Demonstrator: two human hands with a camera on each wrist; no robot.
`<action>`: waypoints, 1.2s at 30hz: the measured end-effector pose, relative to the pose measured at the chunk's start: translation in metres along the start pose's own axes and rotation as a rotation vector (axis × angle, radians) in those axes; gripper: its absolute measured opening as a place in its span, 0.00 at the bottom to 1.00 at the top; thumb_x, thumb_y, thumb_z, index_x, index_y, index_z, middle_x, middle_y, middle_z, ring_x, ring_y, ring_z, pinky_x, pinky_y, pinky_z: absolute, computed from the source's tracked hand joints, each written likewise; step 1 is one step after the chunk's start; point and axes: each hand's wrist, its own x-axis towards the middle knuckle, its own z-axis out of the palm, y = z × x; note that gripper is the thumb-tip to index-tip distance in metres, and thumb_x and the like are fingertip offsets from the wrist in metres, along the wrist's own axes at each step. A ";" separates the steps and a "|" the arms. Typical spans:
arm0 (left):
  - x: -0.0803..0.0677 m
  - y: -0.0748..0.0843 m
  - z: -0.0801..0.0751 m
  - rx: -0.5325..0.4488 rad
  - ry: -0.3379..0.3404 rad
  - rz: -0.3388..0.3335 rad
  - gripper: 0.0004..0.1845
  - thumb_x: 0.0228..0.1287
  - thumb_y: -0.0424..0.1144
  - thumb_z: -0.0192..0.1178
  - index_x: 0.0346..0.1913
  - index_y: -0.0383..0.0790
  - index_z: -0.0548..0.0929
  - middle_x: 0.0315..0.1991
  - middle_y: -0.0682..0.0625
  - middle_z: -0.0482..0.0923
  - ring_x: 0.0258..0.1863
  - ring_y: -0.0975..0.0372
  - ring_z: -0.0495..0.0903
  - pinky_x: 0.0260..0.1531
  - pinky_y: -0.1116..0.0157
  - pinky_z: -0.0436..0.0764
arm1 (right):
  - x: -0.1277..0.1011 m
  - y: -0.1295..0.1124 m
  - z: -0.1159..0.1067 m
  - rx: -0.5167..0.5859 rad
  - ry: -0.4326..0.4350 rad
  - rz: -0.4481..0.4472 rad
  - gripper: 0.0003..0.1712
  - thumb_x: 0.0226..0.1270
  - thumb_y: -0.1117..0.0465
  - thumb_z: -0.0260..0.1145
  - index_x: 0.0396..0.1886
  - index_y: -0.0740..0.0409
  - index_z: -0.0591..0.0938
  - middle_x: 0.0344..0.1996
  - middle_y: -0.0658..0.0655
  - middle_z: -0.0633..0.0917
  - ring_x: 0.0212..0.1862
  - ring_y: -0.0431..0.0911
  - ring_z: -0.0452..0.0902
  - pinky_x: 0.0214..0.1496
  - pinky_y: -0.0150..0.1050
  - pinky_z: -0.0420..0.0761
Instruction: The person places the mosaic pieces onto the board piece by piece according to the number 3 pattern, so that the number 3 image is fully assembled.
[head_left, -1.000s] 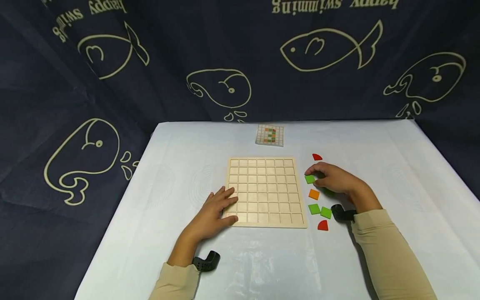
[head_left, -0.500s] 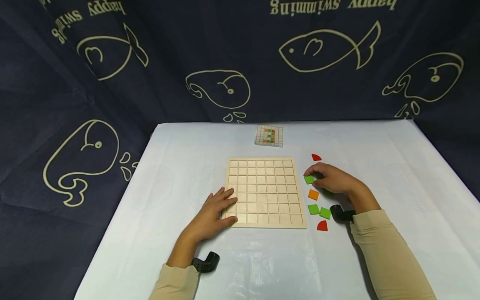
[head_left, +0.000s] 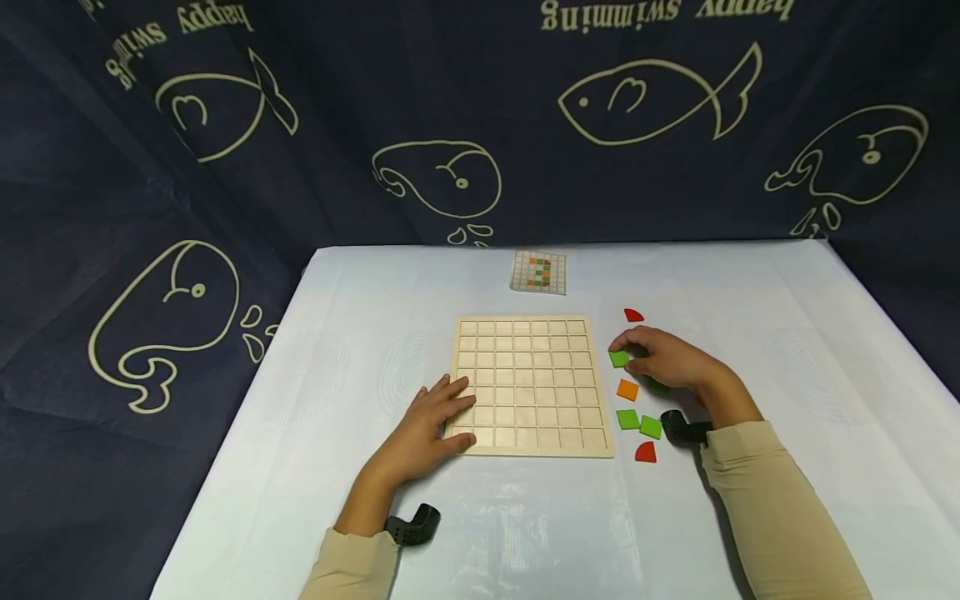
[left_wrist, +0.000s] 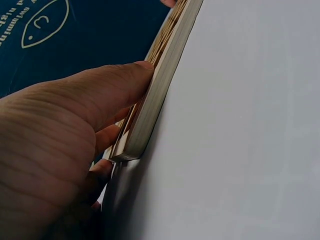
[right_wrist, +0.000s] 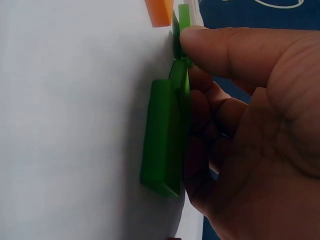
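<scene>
A pale wooden grid board (head_left: pixel 534 387) lies flat on the white table, its squares bare. My left hand (head_left: pixel 426 431) rests on the board's near left corner, fingers spread over the left edge; in the left wrist view the thumb (left_wrist: pixel 125 80) touches the frame. Right of the board, my right hand (head_left: pixel 675 358) pinches a green square tile (head_left: pixel 618 358) between thumb and index finger. More green tiles (right_wrist: pixel 162 137) lie beneath its curled fingers, partly hidden in the head view. An orange square tile (head_left: pixel 627 389) sits just nearer.
Two green tiles (head_left: pixel 639 423) and a red quarter-round tile (head_left: pixel 646 452) lie nearer the person, and another red quarter-round (head_left: pixel 633 315) lies beyond the right hand. A printed pattern card (head_left: pixel 538 272) lies behind the board. Dark printed cloth (head_left: pixel 525 192) hangs behind the table.
</scene>
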 end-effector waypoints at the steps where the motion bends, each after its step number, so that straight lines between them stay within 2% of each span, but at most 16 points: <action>1: 0.000 0.000 0.000 -0.003 -0.003 -0.004 0.30 0.63 0.43 0.68 0.67 0.37 0.76 0.75 0.46 0.61 0.77 0.50 0.48 0.73 0.44 0.41 | 0.000 0.000 0.000 -0.001 0.000 -0.003 0.17 0.66 0.71 0.62 0.55 0.62 0.80 0.58 0.65 0.75 0.60 0.60 0.66 0.66 0.61 0.62; 17: -0.001 -0.001 0.000 0.009 0.015 0.014 0.30 0.63 0.42 0.68 0.66 0.36 0.76 0.74 0.44 0.62 0.76 0.48 0.50 0.72 0.41 0.43 | 0.008 -0.009 -0.007 0.008 -0.003 0.031 0.17 0.69 0.70 0.61 0.56 0.60 0.79 0.58 0.64 0.76 0.60 0.59 0.66 0.66 0.61 0.61; 20: -0.001 -0.001 0.000 0.006 0.011 0.018 0.30 0.63 0.42 0.68 0.67 0.36 0.76 0.74 0.44 0.62 0.77 0.48 0.50 0.72 0.41 0.43 | 0.010 -0.012 -0.008 -0.013 -0.002 0.001 0.16 0.69 0.69 0.61 0.56 0.61 0.79 0.57 0.63 0.77 0.59 0.58 0.67 0.65 0.59 0.64; 24: -0.002 -0.001 -0.001 0.004 -0.001 0.010 0.30 0.64 0.43 0.68 0.67 0.36 0.76 0.74 0.45 0.61 0.77 0.49 0.49 0.72 0.42 0.42 | 0.015 -0.018 -0.008 -0.032 0.008 -0.070 0.16 0.69 0.70 0.61 0.55 0.62 0.79 0.53 0.61 0.77 0.53 0.55 0.70 0.58 0.54 0.70; 29: -0.001 -0.001 -0.002 0.002 -0.010 -0.004 0.30 0.64 0.43 0.67 0.68 0.37 0.75 0.75 0.46 0.61 0.77 0.50 0.48 0.72 0.43 0.41 | 0.021 -0.027 -0.005 0.008 0.005 -0.150 0.16 0.70 0.72 0.60 0.56 0.65 0.78 0.53 0.62 0.77 0.51 0.53 0.72 0.54 0.51 0.73; 36: -0.001 -0.002 -0.001 0.006 -0.008 0.007 0.30 0.64 0.42 0.68 0.67 0.36 0.75 0.75 0.45 0.61 0.77 0.49 0.49 0.72 0.43 0.42 | 0.035 -0.037 0.002 -0.002 -0.011 -0.169 0.15 0.71 0.69 0.61 0.56 0.62 0.78 0.51 0.60 0.78 0.50 0.52 0.73 0.51 0.49 0.75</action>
